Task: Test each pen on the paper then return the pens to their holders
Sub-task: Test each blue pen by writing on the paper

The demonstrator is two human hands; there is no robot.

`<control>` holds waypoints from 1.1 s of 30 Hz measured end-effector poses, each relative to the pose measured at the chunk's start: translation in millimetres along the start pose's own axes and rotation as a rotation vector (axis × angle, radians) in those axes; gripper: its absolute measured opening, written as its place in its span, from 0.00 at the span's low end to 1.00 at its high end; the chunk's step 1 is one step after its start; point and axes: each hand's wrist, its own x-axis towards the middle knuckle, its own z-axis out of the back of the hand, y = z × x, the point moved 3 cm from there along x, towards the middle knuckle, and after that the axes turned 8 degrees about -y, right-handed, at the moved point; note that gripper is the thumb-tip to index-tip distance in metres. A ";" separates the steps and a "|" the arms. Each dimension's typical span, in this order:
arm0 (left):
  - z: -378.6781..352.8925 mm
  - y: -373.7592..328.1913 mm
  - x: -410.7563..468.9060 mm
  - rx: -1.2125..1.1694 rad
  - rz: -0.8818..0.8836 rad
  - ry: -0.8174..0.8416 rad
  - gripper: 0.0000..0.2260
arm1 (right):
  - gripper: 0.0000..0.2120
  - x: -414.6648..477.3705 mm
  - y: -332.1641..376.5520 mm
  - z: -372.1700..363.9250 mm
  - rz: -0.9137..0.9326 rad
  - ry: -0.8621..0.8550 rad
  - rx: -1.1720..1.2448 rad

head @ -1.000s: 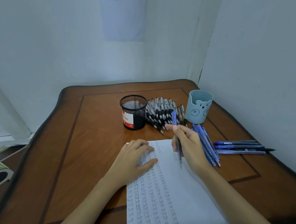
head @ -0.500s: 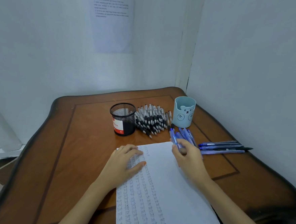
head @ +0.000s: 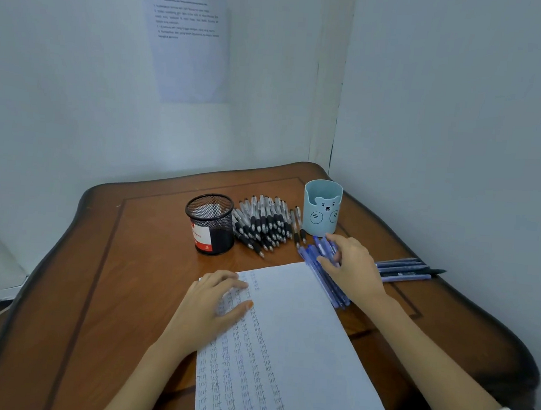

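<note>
The right hand rests with fingers spread on the blue pens beside the paper, gripping none that I can see; the left hand lies flat on the sheet. Pens are light, stiff, prone to roll: pinch one mid-barrel.

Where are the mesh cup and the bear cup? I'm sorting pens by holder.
mesh cup (head: 211,229), head view, on its black mesh side wall.
bear cup (head: 323,213), head view, on the bear face.

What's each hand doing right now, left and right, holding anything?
Left hand: open, flat on the paper, holding nothing.
Right hand: fingers spread over the blue pens; whether it grips one cannot be told.
</note>
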 end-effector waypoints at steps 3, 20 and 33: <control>0.7 0.3 0.5 -0.003 0.004 -0.006 0.32 | 0.19 -0.8 -5.1 1.3 -0.005 -0.023 0.028; -28.8 -72.2 27.5 0.015 -0.087 -0.046 0.15 | 0.13 -34.0 -66.3 57.7 0.108 0.156 -0.148; -41.0 -95.7 30.9 -0.066 -0.136 -0.035 0.07 | 0.06 -45.9 -60.6 60.1 0.147 0.033 0.019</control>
